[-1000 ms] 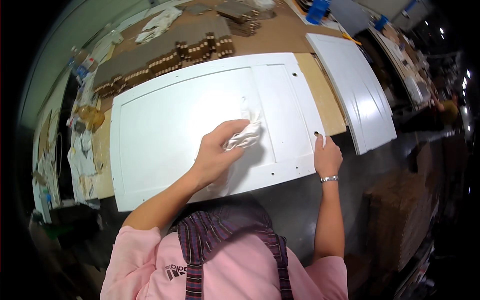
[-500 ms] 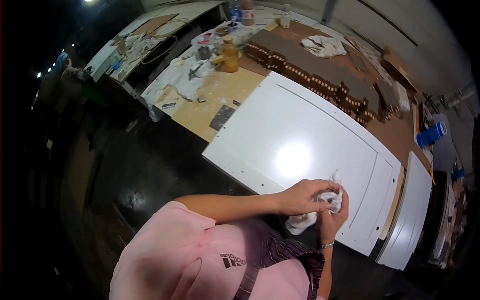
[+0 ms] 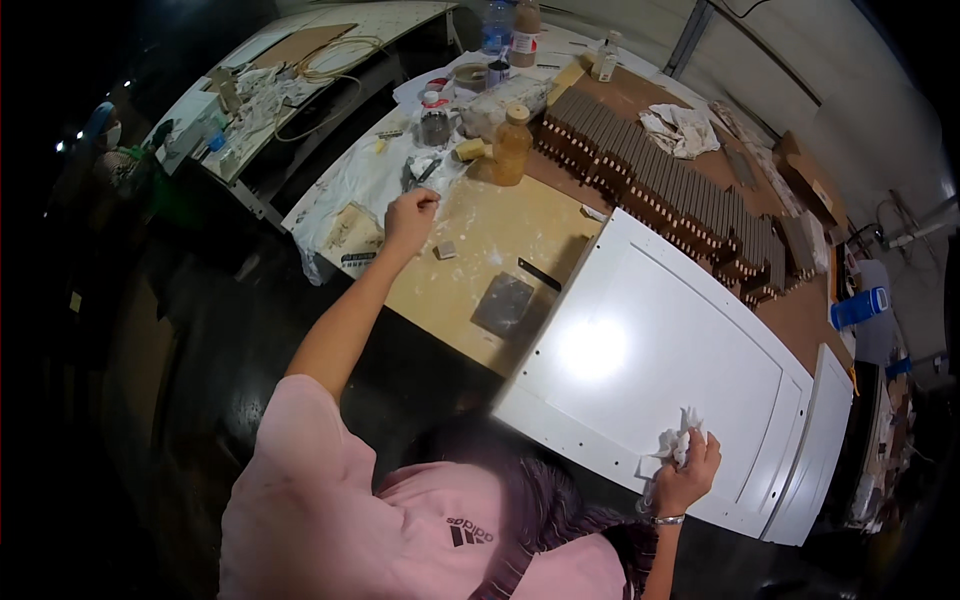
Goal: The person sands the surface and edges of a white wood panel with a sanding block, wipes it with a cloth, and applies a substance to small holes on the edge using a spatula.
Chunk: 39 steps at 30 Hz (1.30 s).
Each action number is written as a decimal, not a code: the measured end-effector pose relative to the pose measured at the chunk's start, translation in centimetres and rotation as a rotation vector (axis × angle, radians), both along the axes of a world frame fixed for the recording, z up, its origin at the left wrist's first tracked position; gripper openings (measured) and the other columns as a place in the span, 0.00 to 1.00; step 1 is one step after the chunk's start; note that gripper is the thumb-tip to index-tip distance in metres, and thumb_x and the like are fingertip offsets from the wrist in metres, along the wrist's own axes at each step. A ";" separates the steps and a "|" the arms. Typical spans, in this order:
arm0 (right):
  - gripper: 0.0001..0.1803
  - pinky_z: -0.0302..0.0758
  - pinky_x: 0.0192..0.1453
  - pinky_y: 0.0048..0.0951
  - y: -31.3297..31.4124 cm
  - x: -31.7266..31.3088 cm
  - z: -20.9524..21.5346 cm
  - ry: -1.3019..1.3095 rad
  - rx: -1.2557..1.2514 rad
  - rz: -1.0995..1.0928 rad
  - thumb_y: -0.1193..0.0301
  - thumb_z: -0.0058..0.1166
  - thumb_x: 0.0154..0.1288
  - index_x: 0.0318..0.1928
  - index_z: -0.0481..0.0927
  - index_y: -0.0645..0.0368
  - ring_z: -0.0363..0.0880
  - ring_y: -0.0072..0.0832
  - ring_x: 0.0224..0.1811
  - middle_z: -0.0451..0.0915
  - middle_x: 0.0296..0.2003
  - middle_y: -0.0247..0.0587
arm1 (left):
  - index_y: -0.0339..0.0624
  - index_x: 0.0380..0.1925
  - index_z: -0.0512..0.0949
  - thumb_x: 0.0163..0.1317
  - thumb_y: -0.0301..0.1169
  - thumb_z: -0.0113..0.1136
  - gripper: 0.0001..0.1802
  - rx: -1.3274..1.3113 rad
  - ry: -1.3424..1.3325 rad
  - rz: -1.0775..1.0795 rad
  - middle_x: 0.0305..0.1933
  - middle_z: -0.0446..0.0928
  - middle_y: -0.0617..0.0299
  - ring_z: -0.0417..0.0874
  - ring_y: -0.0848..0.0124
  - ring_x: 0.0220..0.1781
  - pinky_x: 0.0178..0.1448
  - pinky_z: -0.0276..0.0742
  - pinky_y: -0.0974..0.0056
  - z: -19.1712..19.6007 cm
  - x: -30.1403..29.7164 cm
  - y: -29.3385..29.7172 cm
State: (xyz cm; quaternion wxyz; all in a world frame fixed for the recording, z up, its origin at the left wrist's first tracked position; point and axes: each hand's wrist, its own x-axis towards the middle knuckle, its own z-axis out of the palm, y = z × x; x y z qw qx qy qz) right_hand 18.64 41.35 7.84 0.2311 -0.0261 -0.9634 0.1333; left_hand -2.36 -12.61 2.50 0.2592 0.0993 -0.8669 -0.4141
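My right hand (image 3: 688, 470) grips a crumpled white rag (image 3: 682, 440) over the near right part of a white panel (image 3: 640, 340) with grooved lines and small holes along its edge. My left hand (image 3: 408, 222) is stretched out over the bench at the left, its fingers pinched together. Whatever lies between those fingertips is too small to make out. Just beyond them is a small tool with a dark handle (image 3: 430, 170), on a white-smeared patch of the bench. A small pale block (image 3: 445, 250) and a grey square sheet (image 3: 503, 304) lie on the tan board (image 3: 450, 300).
An amber bottle (image 3: 511, 150) and a clear bottle (image 3: 435, 122) stand beyond my left hand. Rows of brown strips (image 3: 650, 170) line the bench behind the panel. A second white panel (image 3: 818, 450) is at the right. A person (image 3: 110, 145) is far left.
My left hand has left the rag and reached out to the far left. The rag stays in my right hand. The white panel now sits farther right, closer to the second panel.
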 end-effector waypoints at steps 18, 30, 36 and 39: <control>0.25 0.76 0.54 0.43 -1.3 -0.4 -0.7 0.042 -0.108 -0.126 0.85 0.54 0.48 0.51 0.81 0.63 0.78 0.54 0.53 0.77 0.53 0.55 | 0.44 0.33 0.88 0.58 0.38 0.69 0.10 -0.202 -0.274 0.343 0.38 0.85 0.56 0.87 0.57 0.42 0.44 0.81 0.54 -4.4 -11.8 -8.6; 0.27 0.76 0.55 0.47 -0.7 0.0 -0.4 0.054 0.009 -0.096 0.84 0.55 0.45 0.51 0.81 0.61 0.77 0.58 0.53 0.77 0.52 0.59 | 0.38 0.40 0.79 0.71 0.26 0.59 0.03 0.804 -0.199 -0.416 0.39 0.85 0.60 0.80 0.79 0.35 0.42 0.75 0.73 4.9 -2.1 3.8; 0.28 0.77 0.51 0.44 -1.1 -0.3 0.4 0.061 -0.051 -0.079 0.85 0.55 0.42 0.50 0.82 0.62 0.78 0.54 0.49 0.78 0.50 0.56 | 0.41 0.42 0.74 0.73 0.25 0.52 0.02 0.734 -0.296 -0.788 0.42 0.83 0.57 0.76 0.80 0.33 0.42 0.74 0.73 5.2 -0.5 9.1; 0.28 0.78 0.50 0.44 -1.2 -0.6 0.5 0.063 -0.070 -0.085 0.86 0.55 0.41 0.50 0.82 0.62 0.79 0.53 0.49 0.78 0.50 0.56 | 0.39 0.44 0.75 0.72 0.24 0.53 0.04 0.581 -0.283 -0.820 0.41 0.81 0.61 0.76 0.78 0.38 0.46 0.73 0.72 5.9 0.2 11.3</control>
